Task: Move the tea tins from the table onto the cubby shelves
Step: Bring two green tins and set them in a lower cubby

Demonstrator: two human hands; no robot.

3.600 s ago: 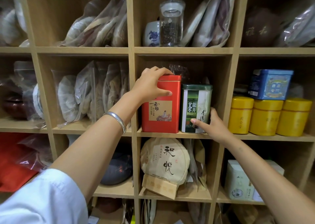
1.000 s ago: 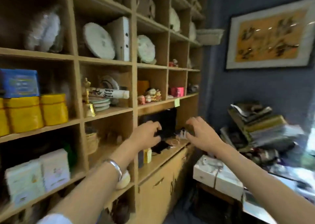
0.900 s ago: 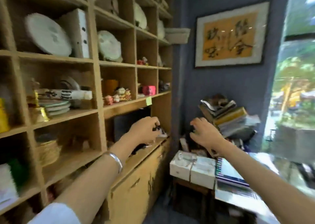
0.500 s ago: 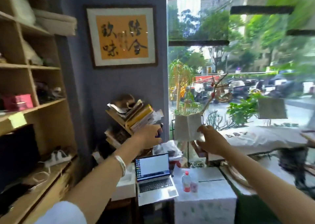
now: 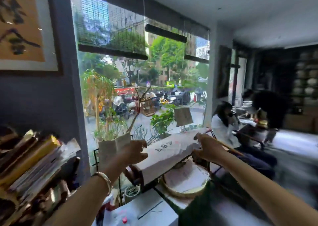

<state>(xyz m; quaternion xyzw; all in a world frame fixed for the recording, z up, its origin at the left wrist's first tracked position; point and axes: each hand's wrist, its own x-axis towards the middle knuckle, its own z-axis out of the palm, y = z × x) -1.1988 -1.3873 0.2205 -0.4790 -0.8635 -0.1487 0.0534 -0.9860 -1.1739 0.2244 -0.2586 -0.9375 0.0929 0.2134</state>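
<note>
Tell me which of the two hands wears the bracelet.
The left hand: a metal bracelet circles its wrist. The right hand has a bare wrist. Neither hand holds anything.

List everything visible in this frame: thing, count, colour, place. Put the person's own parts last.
Framed calligraphy: one, orange, upper left wall.
Stacked books: one leaning pile, mixed colours, lower left.
Window: one, centre, street beyond.
Potted plant: one, green, at window.
Round tray: one, tan rim, lower centre.
Seated person: one, white top, right.
Tea tins: none visible.
Bracelet: one, silver, left wrist.
Left hand: empty, fingers loosely curled.
Right hand: empty, fingers loosely curled.
</note>
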